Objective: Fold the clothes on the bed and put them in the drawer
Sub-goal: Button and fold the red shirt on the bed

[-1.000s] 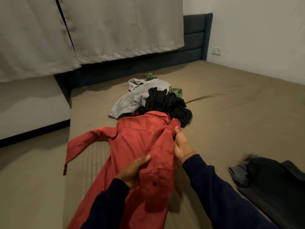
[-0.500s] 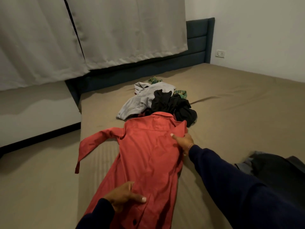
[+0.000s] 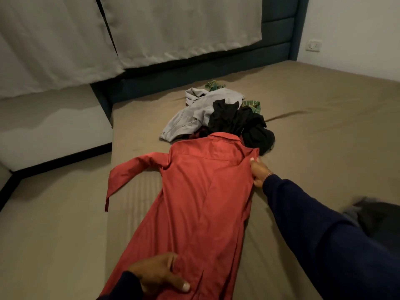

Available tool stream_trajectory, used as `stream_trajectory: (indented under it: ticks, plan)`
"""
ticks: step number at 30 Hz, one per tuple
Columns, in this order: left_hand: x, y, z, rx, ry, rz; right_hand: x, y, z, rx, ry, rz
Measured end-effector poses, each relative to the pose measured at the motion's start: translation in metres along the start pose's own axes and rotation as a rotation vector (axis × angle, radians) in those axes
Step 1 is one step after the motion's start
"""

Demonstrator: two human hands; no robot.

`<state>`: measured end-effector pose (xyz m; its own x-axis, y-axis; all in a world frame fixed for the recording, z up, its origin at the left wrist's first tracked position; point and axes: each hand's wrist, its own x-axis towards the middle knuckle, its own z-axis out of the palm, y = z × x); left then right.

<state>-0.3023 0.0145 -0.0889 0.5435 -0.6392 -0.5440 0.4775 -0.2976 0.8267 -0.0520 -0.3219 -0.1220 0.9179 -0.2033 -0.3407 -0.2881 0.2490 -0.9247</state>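
A red long-sleeved shirt (image 3: 201,191) lies flat and lengthwise on the brown bed (image 3: 324,131), its collar toward the headboard. One sleeve stretches out to the left; the right side is folded in over the body. My right hand (image 3: 258,173) holds the folded edge at the right shoulder, thumb on top. My left hand (image 3: 158,276) grips the lower left edge near the hem, thumb lying on the cloth and fingers hidden under it. Just past the collar sits a pile: a grey garment (image 3: 194,113), a black garment (image 3: 238,124) and green plaid cloth (image 3: 251,103).
A dark garment (image 3: 378,221) lies on the bed at the right, partly behind my right sleeve. A dark blue headboard (image 3: 279,24) and pale curtains (image 3: 173,29) stand behind the bed. The bed's left edge drops to a lower beige surface (image 3: 54,213).
The lifted right flap of the red shirt has been laid flat over its body. My left hand has slid down to the hem; my right hand stays at the shoulder.
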Motion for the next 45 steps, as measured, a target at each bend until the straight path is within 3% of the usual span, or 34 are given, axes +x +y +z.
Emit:
stream_trajectory:
  ticks: [8,11,13,16,19,21,23,26,35,38,43,45]
  plan:
    - [0.003,-0.005,0.005,-0.01,0.089,-0.137,0.013,0.015,-0.011,-0.347,0.08,-0.132]
    - [-0.001,-0.01,0.011,-0.029,0.093,-0.136,0.002,0.007,-0.01,-0.261,0.036,-0.12]
    - [-0.003,-0.013,0.014,-0.057,0.114,-0.134,-0.016,0.002,-0.01,-0.142,-0.082,-0.065]
    - [-0.004,-0.013,0.02,-0.047,0.241,-0.162,-0.033,0.007,-0.018,-0.272,-0.07,-0.08]
    - [-0.008,-0.007,0.03,0.378,0.581,-0.235,-0.039,0.016,-0.027,-0.77,0.126,-0.24]
    - [-0.013,-0.004,0.047,0.81,0.858,-0.249,-0.043,0.019,-0.026,-0.869,0.172,-0.233]
    - [-0.011,-0.001,0.075,1.152,0.997,-0.065,-0.047,0.015,-0.025,-0.864,0.226,-0.17]
    - [0.007,0.001,0.121,1.263,0.985,0.115,-0.043,0.01,-0.029,-0.836,0.216,-0.097]
    - [0.072,0.013,0.125,1.394,0.861,0.034,-0.026,-0.003,-0.025,-0.557,0.2,0.027]
    - [0.073,0.012,0.126,1.474,0.838,0.001,-0.03,-0.005,-0.023,-0.63,0.218,0.009]
    - [0.071,0.025,0.121,1.411,0.593,-0.088,-0.046,-0.002,-0.02,-0.797,0.222,-0.096]
    - [0.072,0.028,0.119,1.443,0.606,-0.078,-0.053,0.002,-0.018,-0.86,0.234,-0.162]
